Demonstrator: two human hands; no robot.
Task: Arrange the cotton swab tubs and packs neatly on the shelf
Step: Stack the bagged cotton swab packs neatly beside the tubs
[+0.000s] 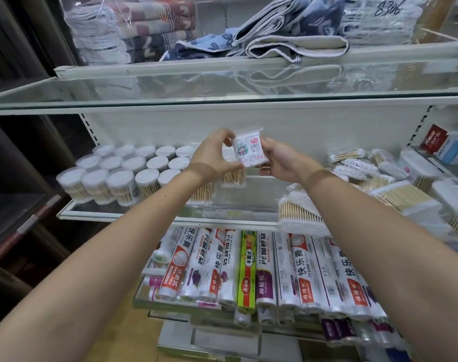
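Note:
I hold a small clear cotton swab pack [249, 150] with a cartoon label above the middle shelf [149, 214]. My left hand [214, 155] grips its left side and my right hand [280, 163] grips its right side. Round white-lidded swab tubs [118, 171] stand in neat rows on the left of the shelf. Directly beneath the held pack, more tubs [233, 178] show their wooden sticks. Flat swab packs [374, 176] lie in a loose heap on the right, one large pack [301, 215] hanging over the front edge.
A glass shelf [222, 100] above carries folded towels [274, 35]. Below, rolls of plastic wrap [261, 270] fill the lower shelf. Red and blue boxes [442, 145] stand at the far right. A dark unit stands to the left.

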